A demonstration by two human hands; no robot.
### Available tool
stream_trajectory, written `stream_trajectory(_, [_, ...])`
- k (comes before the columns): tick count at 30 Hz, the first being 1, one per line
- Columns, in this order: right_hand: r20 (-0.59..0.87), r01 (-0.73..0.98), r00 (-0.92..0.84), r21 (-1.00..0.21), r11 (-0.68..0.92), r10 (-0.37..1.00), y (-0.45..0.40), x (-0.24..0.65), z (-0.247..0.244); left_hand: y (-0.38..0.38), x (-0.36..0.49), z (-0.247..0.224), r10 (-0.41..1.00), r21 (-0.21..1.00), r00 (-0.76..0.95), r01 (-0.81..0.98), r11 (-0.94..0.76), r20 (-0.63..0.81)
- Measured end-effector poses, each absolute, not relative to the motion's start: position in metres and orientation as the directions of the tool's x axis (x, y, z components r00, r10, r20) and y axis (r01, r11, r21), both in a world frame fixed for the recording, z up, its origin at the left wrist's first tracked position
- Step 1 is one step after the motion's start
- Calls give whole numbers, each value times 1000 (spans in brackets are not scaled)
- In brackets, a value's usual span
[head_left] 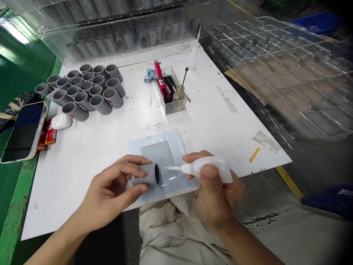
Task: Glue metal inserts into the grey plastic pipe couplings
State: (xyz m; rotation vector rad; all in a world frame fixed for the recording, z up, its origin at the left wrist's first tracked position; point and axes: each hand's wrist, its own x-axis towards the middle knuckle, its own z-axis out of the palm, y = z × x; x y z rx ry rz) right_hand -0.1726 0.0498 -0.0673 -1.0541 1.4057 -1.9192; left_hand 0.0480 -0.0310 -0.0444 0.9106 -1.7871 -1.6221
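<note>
My left hand (pixel 118 184) grips a short grey plastic pipe piece (pixel 150 174) between thumb and fingers, its open end turned to the right. Red and dark marks show on the pipe's side. In my right hand (pixel 215 195) is a white squeeze bottle (pixel 211 166) with a thin nozzle, lying sideways. The nozzle tip points left toward the pipe's opening, a small gap apart from it. Below both hands lies a light blue pad (pixel 176 141) with a grey square (pixel 157 151) under clear film.
Several grey pipe pieces (pixel 100 104) stand grouped at the left. A clear box (pixel 176 107) holds a red cutter (pixel 162 81) and a small glass jar (pixel 179 94). Another squeeze bottle (pixel 193 59) stands behind. A phone (pixel 24 129) lies at the left edge; clear trays (pixel 286 73) lie right.
</note>
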Motion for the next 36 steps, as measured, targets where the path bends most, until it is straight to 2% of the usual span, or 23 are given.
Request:
stream_trajectory(7, [237,-27,-572,-962,-272,-785,52,-171,-67,-32,47,-46,-787,995,-616,-92,24,-38])
stream_trajectory(22, [233,24,-569,-954,-298,-789,53,-174,-66,-31,45,-44,-793,998,-609,-62,15,-26])
stream_trajectory(29, [169,93,-610,-955,-281,-775,50,-179,-60,-28,44,-42,-849,976,-525,-211,60,-61])
stream_trajectory(33, [148,108,-620,-957,-270,-771,48,-178,-59,-26,46,-44,-846,980,-527,-196,28,-81])
stream_trajectory(36, [147,80,-632,-964,-252,-761,47,-177,-58,-27,46,-46,-845,983,-532,-173,59,-43])
